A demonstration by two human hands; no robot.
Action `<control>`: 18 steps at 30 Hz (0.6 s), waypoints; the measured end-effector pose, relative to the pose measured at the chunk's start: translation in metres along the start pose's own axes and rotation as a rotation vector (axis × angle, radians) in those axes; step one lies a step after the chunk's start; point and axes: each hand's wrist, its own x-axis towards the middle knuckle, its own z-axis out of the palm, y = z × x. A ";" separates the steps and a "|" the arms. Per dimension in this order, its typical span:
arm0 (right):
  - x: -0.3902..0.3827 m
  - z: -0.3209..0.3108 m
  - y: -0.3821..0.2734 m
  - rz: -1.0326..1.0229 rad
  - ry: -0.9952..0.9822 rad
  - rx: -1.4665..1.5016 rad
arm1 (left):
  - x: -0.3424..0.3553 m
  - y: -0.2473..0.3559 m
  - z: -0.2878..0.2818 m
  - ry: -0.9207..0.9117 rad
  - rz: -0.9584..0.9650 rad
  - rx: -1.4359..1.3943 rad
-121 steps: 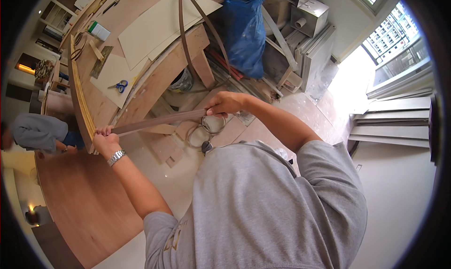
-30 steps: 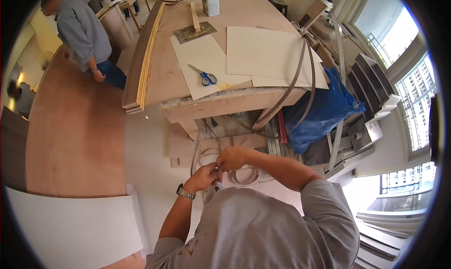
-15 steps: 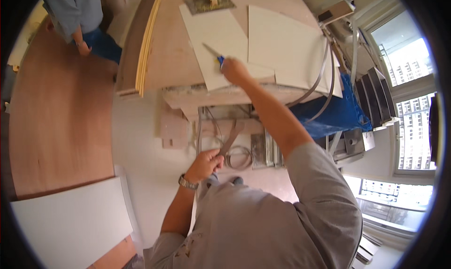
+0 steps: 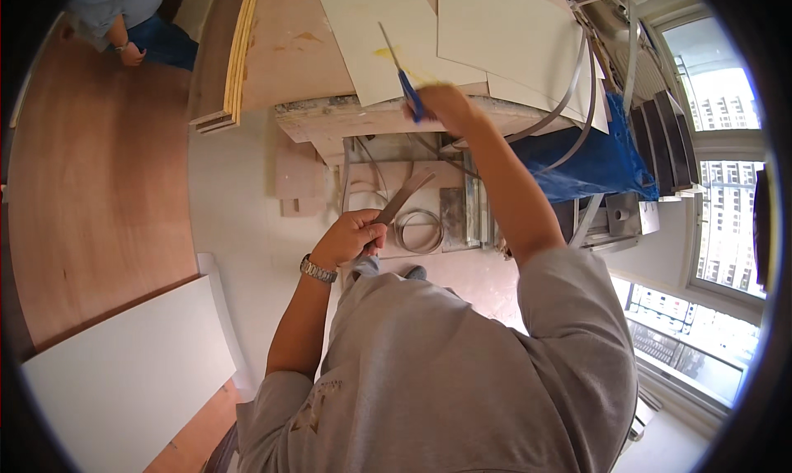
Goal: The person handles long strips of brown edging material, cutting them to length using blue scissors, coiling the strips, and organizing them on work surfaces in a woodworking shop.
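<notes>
Both hands raised: scissors (image 4: 402, 70), strip (image 4: 404, 199).

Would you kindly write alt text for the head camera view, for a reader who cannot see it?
Seen from above, a person's right hand grips blue-handled scissors over a wooden workbench strewn with pale laminate sheets, while the left hand holds a thin grey edging strip. Another person's hand shows at upper left, beside a curved plywood panel.

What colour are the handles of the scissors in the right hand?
Blue, seen in the head view: the scissors show blue handles just above the right hand.
</notes>
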 end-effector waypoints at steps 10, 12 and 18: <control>-0.303 0.070 0.146 0.257 -0.161 0.152 | 0.008 0.002 0.026 -0.085 -0.011 -0.115; -0.310 0.073 0.138 0.250 -0.157 0.102 | 0.010 0.001 0.036 -0.092 -0.030 -0.058; -0.310 0.086 0.165 0.128 -0.093 0.128 | 0.009 0.001 0.074 -0.123 -0.097 0.130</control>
